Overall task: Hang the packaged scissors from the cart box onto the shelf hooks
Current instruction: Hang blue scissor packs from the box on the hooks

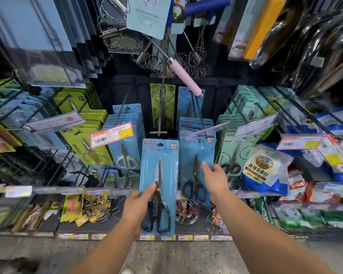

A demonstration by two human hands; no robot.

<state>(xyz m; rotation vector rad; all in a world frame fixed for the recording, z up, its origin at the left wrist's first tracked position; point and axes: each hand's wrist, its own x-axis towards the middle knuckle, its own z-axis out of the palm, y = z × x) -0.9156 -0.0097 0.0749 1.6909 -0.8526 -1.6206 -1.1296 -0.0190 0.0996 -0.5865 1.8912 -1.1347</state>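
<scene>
Reaching forward, the left hand (138,202) grips a scissors pack (158,186); the right hand (216,177) holds a hanging pack (196,165).

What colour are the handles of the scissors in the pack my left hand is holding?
Black, on a blue backing card; the head view shows the handles clearly.

A single wide-angle view from the person's head looks forward and down at a store shelf (111,191) close in front. Both forearms reach in from the near edge toward the hooks (201,117) at centre. Upper racks bend overhead at the far edge; a strip of floor (176,258) lies nearest.
</scene>
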